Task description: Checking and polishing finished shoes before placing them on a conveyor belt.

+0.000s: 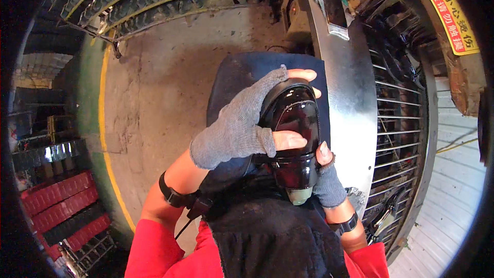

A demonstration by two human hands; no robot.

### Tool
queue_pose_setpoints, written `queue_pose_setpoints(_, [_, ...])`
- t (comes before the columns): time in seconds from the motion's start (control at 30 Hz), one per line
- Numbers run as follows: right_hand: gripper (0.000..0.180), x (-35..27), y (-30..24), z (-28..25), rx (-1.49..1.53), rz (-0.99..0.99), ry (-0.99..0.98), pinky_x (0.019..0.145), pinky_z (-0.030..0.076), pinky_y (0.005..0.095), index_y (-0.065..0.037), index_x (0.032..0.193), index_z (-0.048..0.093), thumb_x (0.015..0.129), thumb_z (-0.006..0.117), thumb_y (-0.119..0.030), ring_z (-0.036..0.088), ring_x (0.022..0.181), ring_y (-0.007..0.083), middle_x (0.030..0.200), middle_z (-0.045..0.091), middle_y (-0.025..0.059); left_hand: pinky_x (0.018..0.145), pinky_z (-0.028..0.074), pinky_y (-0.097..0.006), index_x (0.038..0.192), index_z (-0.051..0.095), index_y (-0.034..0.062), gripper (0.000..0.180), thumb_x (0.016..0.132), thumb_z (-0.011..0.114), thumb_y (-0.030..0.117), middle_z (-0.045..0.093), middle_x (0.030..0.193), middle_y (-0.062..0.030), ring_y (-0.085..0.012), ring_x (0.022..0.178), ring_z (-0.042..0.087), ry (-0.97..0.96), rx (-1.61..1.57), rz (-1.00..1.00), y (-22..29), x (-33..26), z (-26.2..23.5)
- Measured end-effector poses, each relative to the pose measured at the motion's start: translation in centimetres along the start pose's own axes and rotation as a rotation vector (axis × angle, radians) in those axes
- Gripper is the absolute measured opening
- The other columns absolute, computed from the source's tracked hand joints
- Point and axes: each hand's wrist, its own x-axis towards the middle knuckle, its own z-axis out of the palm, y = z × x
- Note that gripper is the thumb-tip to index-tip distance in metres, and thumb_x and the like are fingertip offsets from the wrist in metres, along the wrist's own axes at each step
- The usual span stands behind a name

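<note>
Glossy black shoe (292, 139) (toe up), clasped between left hand (236, 128), right hand (327, 180)

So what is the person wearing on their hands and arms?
Both hands wear grey knitted gloves with the fingertips cut off: the left hand and the right hand. Each wrist has a black strap, and a thin black cable hangs from the left wristband. The sleeves are bright red.

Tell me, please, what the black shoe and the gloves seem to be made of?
Black shoe: probably polished or patent leather, or a synthetic like it; the surface is glossy with sharp reflections. Gloves on the left hand and right hand: grey knitted fabric, fingerless, matte with a visible weave.
</note>
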Motion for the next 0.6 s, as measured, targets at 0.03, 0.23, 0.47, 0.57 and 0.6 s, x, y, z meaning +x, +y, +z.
queue_pose_setpoints(0.03, [0.089,0.2,0.3,0.1,0.003,0.0,0.002,0.095,0.061,0.0391,0.005,0.137,0.062,0.091,0.068,-0.071,0.073,0.108,0.0249,0.124,0.073,0.0157,0.11,0.049,-0.036,0.155,0.042,0.0029,0.092,0.077,0.088,0.016,0.066,0.141,-0.0142,-0.0202,0.123,0.066,0.003,0.081,-0.026,0.4,-0.2,-0.1])
queue_pose_setpoints(0.23, [0.088,-0.2,-1.0,1.7,-0.069,0.009,-0.047,0.094,0.06,0.0367,0.004,0.137,0.062,0.09,0.067,-0.07,0.073,0.107,0.0233,0.122,0.073,0.016,0.111,0.048,-0.037,0.155,0.04,0.003,0.09,0.078,0.086,0.016,0.067,0.141,-0.0165,-0.0202,0.126,0.065,-0.013,0.226,-0.049,2.0,-1.6,-0.6])
queue_pose_setpoints(0.47, [0.081,-0.3,-3.0,2.7,-0.438,-0.131,-0.184,0.082,0.057,0.0332,0.005,0.124,0.068,0.095,0.062,-0.07,0.071,0.093,0.0178,0.106,0.076,0.0119,0.117,0.044,-0.041,0.158,0.031,0.0052,0.095,0.081,0.085,0.023,0.061,0.146,-0.0262,-0.0307,0.132,0.064,0.094,-0.001,-0.086,1.3,-3.8,0.1])
queue_pose_setpoints(0.57, [0.076,-0.1,-4.8,3.2,-0.657,-0.163,-0.231,0.087,0.056,0.0356,0.005,0.124,0.067,0.099,0.06,-0.066,0.069,0.099,0.0183,0.109,0.075,0.0134,0.112,0.05,-0.051,0.156,0.03,0.0146,0.095,0.081,0.086,0.026,0.059,0.146,-0.0312,-0.0407,0.13,0.064,0.095,0.067,0.111,1.4,-5.5,-1.4])
queue_pose_setpoints(0.6, [0.074,-0.3,-4.6,2.2,-0.75,-0.264,-0.231,0.094,0.054,0.036,0.006,0.129,0.066,0.102,0.06,-0.063,0.067,0.109,0.0199,0.118,0.074,0.0148,0.111,0.05,-0.059,0.157,0.026,0.0198,0.104,0.078,0.092,0.032,0.057,0.147,-0.0319,-0.0459,0.128,0.064,0.212,-0.181,0.109,1.5,-5.6,-0.4])
